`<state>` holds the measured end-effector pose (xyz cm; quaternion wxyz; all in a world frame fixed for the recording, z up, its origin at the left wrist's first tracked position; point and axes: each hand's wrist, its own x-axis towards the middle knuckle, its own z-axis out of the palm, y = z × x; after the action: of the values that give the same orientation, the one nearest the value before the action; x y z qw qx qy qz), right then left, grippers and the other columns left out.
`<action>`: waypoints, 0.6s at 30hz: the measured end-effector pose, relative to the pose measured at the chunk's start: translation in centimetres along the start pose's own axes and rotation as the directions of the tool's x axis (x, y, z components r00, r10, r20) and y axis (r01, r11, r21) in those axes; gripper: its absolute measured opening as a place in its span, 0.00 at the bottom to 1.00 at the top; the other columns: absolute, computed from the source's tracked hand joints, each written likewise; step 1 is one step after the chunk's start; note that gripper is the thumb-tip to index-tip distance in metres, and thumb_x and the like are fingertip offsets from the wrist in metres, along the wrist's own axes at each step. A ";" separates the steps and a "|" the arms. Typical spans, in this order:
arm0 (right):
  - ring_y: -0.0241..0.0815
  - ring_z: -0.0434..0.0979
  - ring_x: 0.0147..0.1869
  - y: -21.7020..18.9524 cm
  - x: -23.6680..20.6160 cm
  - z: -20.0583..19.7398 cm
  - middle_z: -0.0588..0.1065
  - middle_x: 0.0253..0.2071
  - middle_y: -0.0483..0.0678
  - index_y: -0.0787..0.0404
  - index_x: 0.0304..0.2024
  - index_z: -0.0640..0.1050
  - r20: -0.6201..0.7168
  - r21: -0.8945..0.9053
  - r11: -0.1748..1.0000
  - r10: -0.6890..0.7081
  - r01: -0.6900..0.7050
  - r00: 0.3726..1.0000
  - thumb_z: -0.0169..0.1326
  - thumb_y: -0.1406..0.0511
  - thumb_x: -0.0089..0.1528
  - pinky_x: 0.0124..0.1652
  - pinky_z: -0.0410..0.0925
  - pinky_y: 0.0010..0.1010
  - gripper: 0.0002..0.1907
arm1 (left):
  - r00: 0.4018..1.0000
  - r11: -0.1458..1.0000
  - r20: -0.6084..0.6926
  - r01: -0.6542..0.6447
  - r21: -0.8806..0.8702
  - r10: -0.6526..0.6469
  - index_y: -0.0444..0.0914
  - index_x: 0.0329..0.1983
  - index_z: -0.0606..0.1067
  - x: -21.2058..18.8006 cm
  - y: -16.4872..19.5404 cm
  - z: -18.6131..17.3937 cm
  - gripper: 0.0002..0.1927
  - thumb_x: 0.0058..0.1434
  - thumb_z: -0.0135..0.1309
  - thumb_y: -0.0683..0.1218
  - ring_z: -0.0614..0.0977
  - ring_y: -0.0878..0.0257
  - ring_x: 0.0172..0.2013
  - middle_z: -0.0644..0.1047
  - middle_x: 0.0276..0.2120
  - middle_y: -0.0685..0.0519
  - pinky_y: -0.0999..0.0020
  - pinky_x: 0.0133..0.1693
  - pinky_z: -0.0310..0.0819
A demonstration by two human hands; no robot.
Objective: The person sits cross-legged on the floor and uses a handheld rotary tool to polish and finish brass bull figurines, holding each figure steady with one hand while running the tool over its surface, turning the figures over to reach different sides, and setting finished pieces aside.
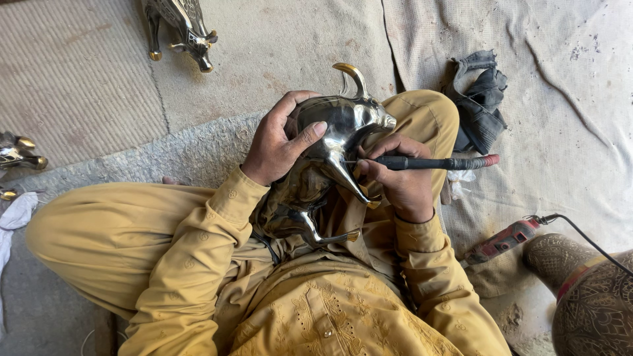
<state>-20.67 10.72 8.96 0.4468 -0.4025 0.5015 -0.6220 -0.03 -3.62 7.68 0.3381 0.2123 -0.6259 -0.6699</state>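
A polished dark metal bull figure (330, 142) with gold-tipped horns and hooves lies in my lap, head pointing away from me. My left hand (277, 142) grips its body from the left, thumb across the shiny back. My right hand (399, 181) holds a slim black engraving handpiece (438, 162) with a red end, its tip touching the figure's flank. I sit cross-legged in mustard-yellow clothes.
Another metal bull figure (181, 29) stands on the mat at the top left, and a third (20, 153) lies at the left edge. A dark rag (480, 99) lies right of my knee. A red rotary tool (502, 241) with a cable and an engraved brown vessel (587, 290) sit at the right.
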 end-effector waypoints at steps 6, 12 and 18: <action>0.34 0.80 0.34 -0.1 -0.3 -0.7 0.79 0.31 0.47 0.65 0.32 0.78 -0.005 -0.038 0.995 0.088 -0.088 0.996 0.66 0.74 0.56 0.41 0.73 0.24 0.08 | 0.999 0.999 0.000 -0.032 0.029 0.032 0.34 0.62 0.69 -0.1 0.0 0.1 0.23 0.72 0.58 0.51 0.80 0.67 0.52 0.79 0.51 0.50 0.70 0.55 0.78; 0.32 0.78 0.35 0.1 -0.4 -1.3 0.79 0.30 0.46 0.65 0.32 0.78 0.044 -0.081 0.995 0.062 -0.058 0.997 0.65 0.74 0.57 0.44 0.73 0.23 0.07 | 1.000 1.000 0.002 -0.006 0.003 0.006 0.34 0.62 0.69 0.0 0.0 0.1 0.23 0.71 0.58 0.50 0.80 0.68 0.50 0.79 0.51 0.51 0.71 0.52 0.79; 0.31 0.76 0.36 0.2 -0.5 -1.8 0.77 0.31 0.44 0.64 0.30 0.77 0.065 -0.133 0.990 0.060 -0.051 0.996 0.66 0.74 0.55 0.50 0.74 0.26 0.08 | 1.000 1.000 0.009 -0.004 -0.028 0.004 0.34 0.62 0.69 0.1 -0.1 0.2 0.22 0.71 0.58 0.50 0.79 0.69 0.50 0.78 0.50 0.52 0.72 0.52 0.78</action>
<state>-22.20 11.66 8.44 0.4536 -0.4380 0.5364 -0.5609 -0.23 -3.57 7.62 0.3397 0.2033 -0.6185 -0.6788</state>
